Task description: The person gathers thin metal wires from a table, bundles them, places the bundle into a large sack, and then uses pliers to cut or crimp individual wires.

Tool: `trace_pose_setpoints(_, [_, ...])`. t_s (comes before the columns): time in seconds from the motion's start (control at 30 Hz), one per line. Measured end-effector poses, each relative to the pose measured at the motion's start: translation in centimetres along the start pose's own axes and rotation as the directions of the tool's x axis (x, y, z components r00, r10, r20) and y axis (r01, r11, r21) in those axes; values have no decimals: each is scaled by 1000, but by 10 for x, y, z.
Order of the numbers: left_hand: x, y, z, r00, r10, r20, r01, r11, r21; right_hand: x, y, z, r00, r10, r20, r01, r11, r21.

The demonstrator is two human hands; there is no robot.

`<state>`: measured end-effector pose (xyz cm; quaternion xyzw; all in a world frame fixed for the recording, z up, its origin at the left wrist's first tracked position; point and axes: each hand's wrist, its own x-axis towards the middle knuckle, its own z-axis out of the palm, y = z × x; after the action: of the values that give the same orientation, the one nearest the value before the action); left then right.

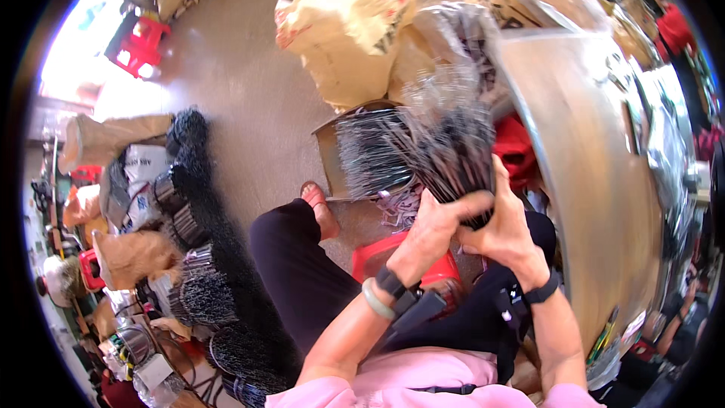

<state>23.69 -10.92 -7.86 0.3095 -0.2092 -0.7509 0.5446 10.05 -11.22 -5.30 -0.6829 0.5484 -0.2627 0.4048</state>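
Between my two hands is a thick bundle of thin dark rods or wires [453, 155], fanned out and paler at its far end. My left hand [436, 233] closes round the near end from the left, its thumb lying across the front. On the other side, my right hand [498, 228] grips the same end, fingers up along the bundle. Just left of it lies a cardboard box [325, 153] filled with similar thin dark pieces [368, 153]. Pale purple strips [400, 208] are heaped below the box. The exact kind of piece is too blurred to tell.
A metal-topped table [581, 159] runs along my right. Large tan sacks [351, 26] stand beyond the box. A red plastic stool [377, 253] is between my legs. Several dark bundles [204, 298] are piled at left, and a red stool [142, 45] stands far left.
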Motion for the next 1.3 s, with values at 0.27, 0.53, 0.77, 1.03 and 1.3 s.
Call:
trace_pose_setpoints(0.27, [75, -106, -208, 852, -416, -319, 139, 766, -627, 162, 123, 125, 730, 359, 582, -43, 874, -485])
trace_pose_setpoints(0.53, [109, -201, -341, 733, -650, -201, 41, 337, -941, 241, 202, 223, 572, 294, 765, 195, 858, -476])
trace_pose_setpoints(0.77, [121, -252, -351, 788, -482, -383, -74, 543, -836, 257, 251, 261, 534, 103, 839, 640, 599, -481])
trace_pose_setpoints(1.03, [124, -250, -346, 678, -561, -476, 108, 716, -690, 221, 313, 274, 690, -10, 724, 625, 513, -588])
trace_pose_setpoints(1.3, [121, -215, -331, 346, -578, -739, 509, 777, -370, 217, 282, 277, 708, 210, 674, 409, 656, -634])
